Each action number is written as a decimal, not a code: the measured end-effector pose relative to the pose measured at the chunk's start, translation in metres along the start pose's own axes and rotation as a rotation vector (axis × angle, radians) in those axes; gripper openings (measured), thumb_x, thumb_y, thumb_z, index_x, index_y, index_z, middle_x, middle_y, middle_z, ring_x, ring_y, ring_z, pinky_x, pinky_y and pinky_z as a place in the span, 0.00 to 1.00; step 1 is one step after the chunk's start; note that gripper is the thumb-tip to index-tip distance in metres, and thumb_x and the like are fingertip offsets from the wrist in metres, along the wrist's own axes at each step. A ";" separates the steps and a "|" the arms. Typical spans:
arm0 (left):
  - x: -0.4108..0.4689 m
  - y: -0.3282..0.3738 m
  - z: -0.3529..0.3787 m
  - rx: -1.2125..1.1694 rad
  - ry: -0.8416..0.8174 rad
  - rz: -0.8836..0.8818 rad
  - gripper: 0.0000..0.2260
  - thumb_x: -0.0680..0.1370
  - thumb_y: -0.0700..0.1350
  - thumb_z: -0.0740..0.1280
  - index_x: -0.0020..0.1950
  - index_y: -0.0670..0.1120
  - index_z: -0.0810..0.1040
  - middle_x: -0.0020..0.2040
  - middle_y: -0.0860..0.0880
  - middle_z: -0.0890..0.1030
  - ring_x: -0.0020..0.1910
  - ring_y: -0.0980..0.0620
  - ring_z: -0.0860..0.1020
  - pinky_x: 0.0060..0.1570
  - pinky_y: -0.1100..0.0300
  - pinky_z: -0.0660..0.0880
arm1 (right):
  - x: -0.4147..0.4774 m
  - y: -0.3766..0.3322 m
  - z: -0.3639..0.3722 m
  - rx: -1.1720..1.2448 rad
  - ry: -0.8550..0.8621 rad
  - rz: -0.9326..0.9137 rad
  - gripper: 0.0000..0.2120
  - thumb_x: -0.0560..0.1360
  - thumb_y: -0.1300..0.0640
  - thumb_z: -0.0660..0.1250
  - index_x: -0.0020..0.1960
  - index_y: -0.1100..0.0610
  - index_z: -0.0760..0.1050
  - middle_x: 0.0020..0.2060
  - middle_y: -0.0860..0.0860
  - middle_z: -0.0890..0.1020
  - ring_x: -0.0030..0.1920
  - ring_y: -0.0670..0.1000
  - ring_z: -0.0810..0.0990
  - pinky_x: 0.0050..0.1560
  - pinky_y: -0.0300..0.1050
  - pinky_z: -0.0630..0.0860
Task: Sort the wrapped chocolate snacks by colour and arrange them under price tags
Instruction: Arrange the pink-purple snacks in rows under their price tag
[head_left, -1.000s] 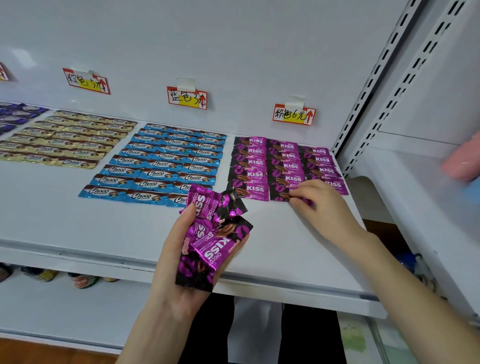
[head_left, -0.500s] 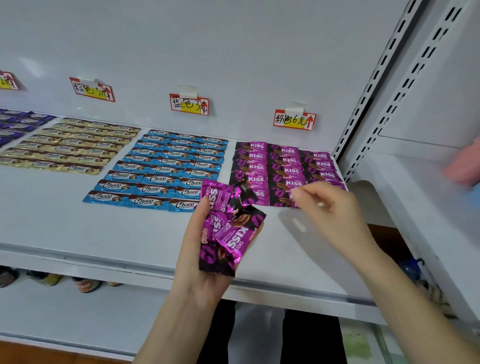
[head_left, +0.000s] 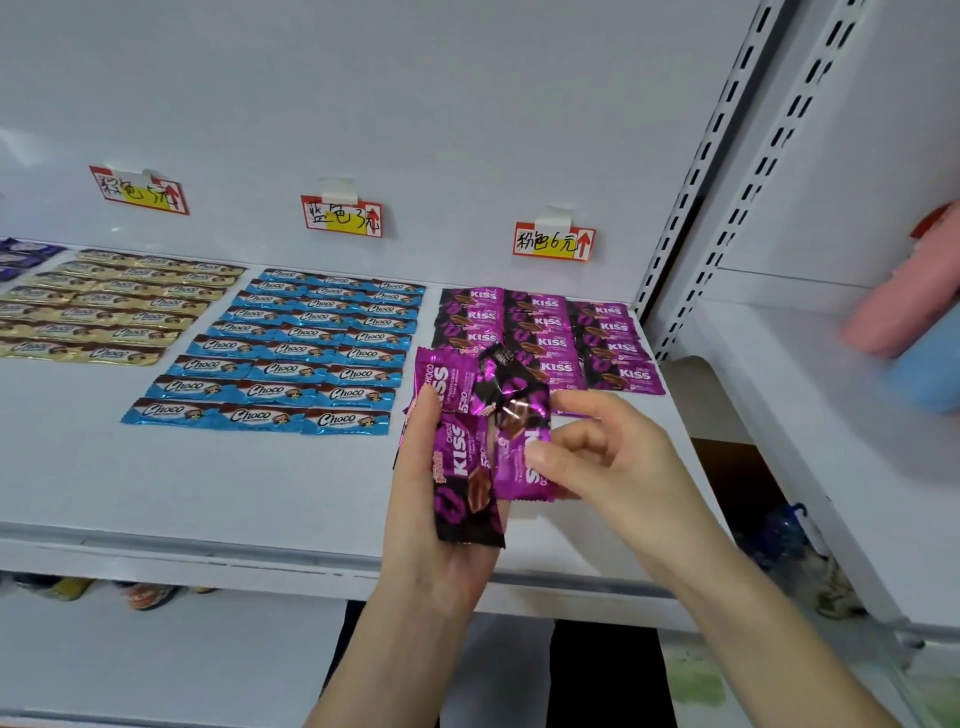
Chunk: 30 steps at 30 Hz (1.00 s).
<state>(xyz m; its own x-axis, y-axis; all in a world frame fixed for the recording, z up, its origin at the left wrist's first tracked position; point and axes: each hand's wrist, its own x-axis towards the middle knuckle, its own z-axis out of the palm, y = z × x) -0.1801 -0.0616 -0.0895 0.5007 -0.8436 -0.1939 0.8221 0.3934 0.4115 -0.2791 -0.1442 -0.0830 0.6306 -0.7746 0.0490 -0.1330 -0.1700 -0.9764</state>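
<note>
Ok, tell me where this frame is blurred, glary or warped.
In the head view, the pink and blue thing at the right edge is smeared with blur; glare glints off the purple snacks held by the left hand; the slotted uprights lean, wide-angle distortion; lighting is soft, shadows faint.

Bright, even light; wide-angle edges bend, right side blurred, wrappers glinting.

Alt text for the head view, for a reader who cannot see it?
A left hand holds purple snacks over a white shelf; the right hand pinches one of them. Behind, gold rows, blue rows and purple rows lie under price tags.
</note>
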 end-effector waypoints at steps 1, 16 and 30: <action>0.001 0.000 -0.001 -0.012 0.012 0.008 0.13 0.69 0.52 0.66 0.49 0.50 0.85 0.51 0.45 0.84 0.48 0.49 0.83 0.42 0.52 0.81 | 0.002 0.001 -0.005 0.035 0.009 0.005 0.11 0.69 0.57 0.71 0.48 0.46 0.76 0.37 0.48 0.82 0.39 0.45 0.82 0.40 0.39 0.78; 0.005 -0.002 -0.010 -0.092 0.086 -0.026 0.17 0.71 0.47 0.67 0.59 0.49 0.77 0.53 0.42 0.83 0.51 0.43 0.82 0.41 0.48 0.81 | -0.018 0.041 -0.050 -1.019 0.256 -0.276 0.06 0.73 0.59 0.68 0.49 0.60 0.80 0.42 0.53 0.79 0.43 0.55 0.77 0.36 0.44 0.73; 0.002 -0.002 -0.011 -0.067 0.124 -0.060 0.17 0.70 0.47 0.67 0.59 0.48 0.76 0.52 0.41 0.83 0.50 0.44 0.83 0.35 0.52 0.81 | -0.021 0.058 -0.051 -1.119 -0.063 -0.056 0.23 0.80 0.44 0.46 0.75 0.46 0.54 0.76 0.46 0.49 0.74 0.44 0.43 0.66 0.33 0.37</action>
<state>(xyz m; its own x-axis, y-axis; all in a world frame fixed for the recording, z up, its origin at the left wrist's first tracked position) -0.1777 -0.0596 -0.1005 0.4765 -0.8163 -0.3266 0.8657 0.3709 0.3361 -0.3391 -0.1695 -0.1299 0.6905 -0.7219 0.0453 -0.6955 -0.6798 -0.2325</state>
